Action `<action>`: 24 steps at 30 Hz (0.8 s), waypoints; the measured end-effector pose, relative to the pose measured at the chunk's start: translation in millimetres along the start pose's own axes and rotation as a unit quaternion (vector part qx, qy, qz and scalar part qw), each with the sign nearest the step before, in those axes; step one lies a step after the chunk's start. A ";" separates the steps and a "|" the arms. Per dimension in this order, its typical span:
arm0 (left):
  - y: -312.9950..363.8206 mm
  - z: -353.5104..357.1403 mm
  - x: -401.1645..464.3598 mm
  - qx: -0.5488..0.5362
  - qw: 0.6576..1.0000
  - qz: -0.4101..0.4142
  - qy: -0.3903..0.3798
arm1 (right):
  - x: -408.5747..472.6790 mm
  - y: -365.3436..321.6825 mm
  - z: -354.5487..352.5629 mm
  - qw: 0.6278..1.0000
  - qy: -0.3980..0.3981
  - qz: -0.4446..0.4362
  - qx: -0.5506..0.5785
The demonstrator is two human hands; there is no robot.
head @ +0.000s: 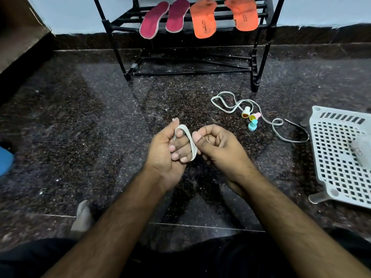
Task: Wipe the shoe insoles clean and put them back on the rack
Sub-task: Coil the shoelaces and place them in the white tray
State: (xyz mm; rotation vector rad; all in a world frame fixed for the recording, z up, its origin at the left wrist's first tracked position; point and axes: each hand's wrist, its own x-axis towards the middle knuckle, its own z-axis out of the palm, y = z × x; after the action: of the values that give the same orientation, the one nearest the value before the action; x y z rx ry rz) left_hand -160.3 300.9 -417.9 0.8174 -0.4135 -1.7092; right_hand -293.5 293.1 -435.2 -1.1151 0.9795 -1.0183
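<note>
Two dark pink insoles (154,21) (177,16) and two orange insoles (203,19) (244,14) lie across the bars of a black shoe rack (120,55) at the top of the view. Low in the middle, over the floor, my left hand (166,149) has a white shoelace (189,140) wound around its curled fingers. My right hand (216,145) sits right beside it, fingers curled, pinching the lace where it passes my left fingertips.
A second white lace (236,105) lies loose on the dark stone floor, with three small coloured plastic pieces (252,119) beside it. A white perforated basket (341,157) stands at the right. A socked foot (82,217) is lower left; something blue (5,159) at the left edge.
</note>
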 end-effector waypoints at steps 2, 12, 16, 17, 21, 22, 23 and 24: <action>-0.1 -1.8 -0.6 -0.011 1.000 -0.017 -0.010 | -1.1 -1.6 0.3 1.000 -0.017 -0.005 0.022; -4.5 0.0 -3.7 -0.006 1.000 -0.022 -0.012 | 3.2 4.3 -0.4 0.993 -0.001 0.026 0.113; -5.8 -3.8 -2.7 0.008 1.000 -0.007 -0.019 | 1.3 10.4 -3.3 0.998 -0.017 0.012 0.052; -6.1 -4.9 -2.4 0.016 1.000 -0.004 -0.015 | 0.9 10.7 -4.3 0.999 -0.028 -0.001 0.025; -2.8 -3.5 -2.7 0.063 0.997 0.007 0.035 | 0.5 6.8 -7.7 0.994 -0.058 -0.069 -0.057; -1.8 -2.4 -2.4 0.073 0.996 0.012 0.052 | 0.2 5.9 -7.9 0.992 -0.061 -0.080 -0.080; -1.0 -1.7 -1.6 0.081 0.994 0.016 0.067 | 0.5 5.5 -8.0 0.989 -0.057 -0.087 -0.105; -0.8 -1.2 -0.8 0.087 0.993 0.019 0.077 | 1.2 5.8 -7.8 0.986 -0.047 -0.090 -0.134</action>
State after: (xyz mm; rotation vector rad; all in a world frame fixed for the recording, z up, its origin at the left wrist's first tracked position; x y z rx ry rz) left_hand -160.0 302.0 -419.0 1.0556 -0.4732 -1.5778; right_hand -299.9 291.0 -442.3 -1.4838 0.9721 -0.9861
